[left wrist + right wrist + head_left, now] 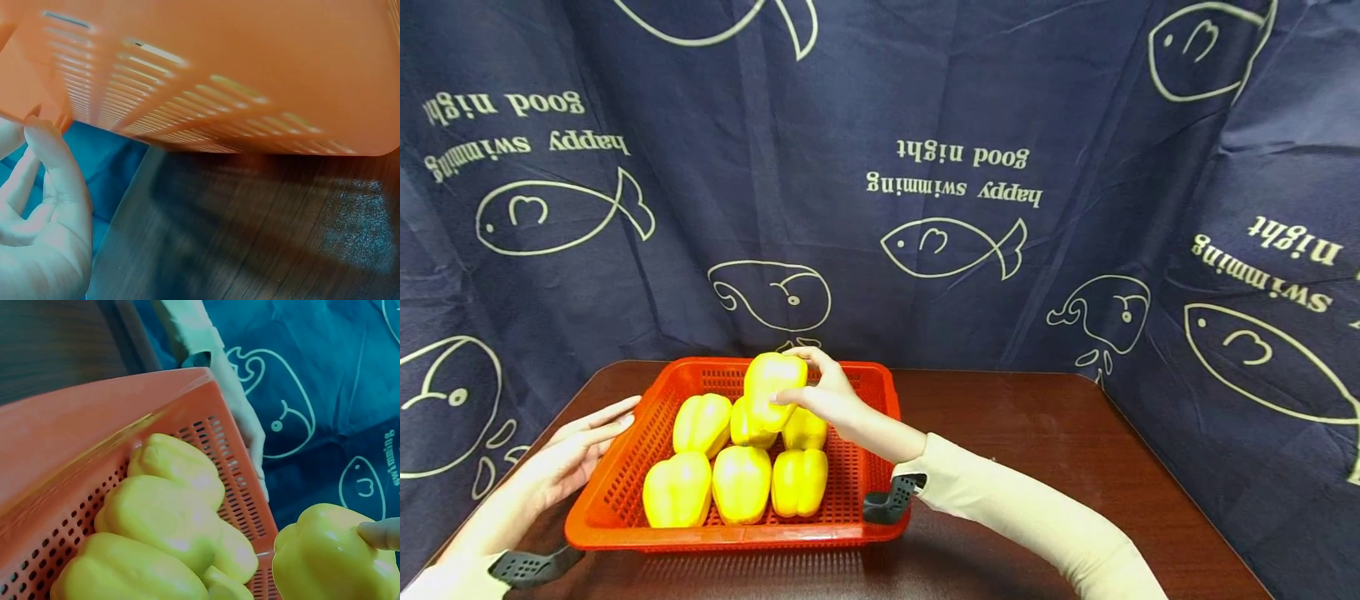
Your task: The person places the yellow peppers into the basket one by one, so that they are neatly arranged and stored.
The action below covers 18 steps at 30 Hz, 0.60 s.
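Note:
A yellow bell pepper is held between the thumb and fingers of my right hand, raised above the back half of the red plastic basket. Other yellow bell peppers sit in that basket, some partly hidden behind the raised one. My left hand is at the basket's left side, its fairly straight fingers touching the outside near the rim. The left wrist view shows the thumb against the rim. In the right wrist view, the held pepper appears beside the basket's wall, with only a fingertip visible.
The basket stands on a dark brown wooden table, which extends to its right. A dark blue curtain with white fish and whale drawings hangs behind and at both sides. Dark wrist straps are on both wrists.

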Available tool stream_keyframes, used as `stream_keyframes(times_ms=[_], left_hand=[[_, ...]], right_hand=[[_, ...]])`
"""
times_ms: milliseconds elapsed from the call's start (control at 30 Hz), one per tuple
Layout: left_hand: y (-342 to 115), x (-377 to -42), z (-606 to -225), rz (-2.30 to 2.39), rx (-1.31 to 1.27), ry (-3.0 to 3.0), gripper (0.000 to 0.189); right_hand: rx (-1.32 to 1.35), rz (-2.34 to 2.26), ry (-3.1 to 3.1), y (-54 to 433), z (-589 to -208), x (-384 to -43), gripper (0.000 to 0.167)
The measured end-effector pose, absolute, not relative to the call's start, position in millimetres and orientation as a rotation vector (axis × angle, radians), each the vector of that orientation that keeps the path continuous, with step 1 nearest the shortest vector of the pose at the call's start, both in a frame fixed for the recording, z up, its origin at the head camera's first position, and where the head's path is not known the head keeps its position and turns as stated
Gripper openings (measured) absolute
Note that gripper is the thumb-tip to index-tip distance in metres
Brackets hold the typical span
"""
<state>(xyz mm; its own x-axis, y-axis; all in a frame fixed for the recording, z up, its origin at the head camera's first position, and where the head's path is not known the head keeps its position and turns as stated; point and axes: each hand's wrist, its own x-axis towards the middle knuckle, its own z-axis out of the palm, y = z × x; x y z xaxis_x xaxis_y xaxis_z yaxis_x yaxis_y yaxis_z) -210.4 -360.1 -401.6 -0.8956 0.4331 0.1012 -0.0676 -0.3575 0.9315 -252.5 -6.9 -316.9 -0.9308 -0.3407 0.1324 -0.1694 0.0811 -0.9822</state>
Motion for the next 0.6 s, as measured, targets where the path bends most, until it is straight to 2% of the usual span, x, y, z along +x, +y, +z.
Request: stream_keyframes(times_ms=[367, 600], left_hand=[[-360.0, -208.2, -404.4, 2.288, 0.475, 1.581, 0.049], [-360.4, -207.5, -405.3, 2.280, 0.474, 1.579, 0.049]], right_hand=[[-0.602, -1.892, 2.268, -37.3, -338.3, -260.8, 0.051], [-0.558, -1.881, 2.260, -53.2, -347.6, -259.2, 0.051]])
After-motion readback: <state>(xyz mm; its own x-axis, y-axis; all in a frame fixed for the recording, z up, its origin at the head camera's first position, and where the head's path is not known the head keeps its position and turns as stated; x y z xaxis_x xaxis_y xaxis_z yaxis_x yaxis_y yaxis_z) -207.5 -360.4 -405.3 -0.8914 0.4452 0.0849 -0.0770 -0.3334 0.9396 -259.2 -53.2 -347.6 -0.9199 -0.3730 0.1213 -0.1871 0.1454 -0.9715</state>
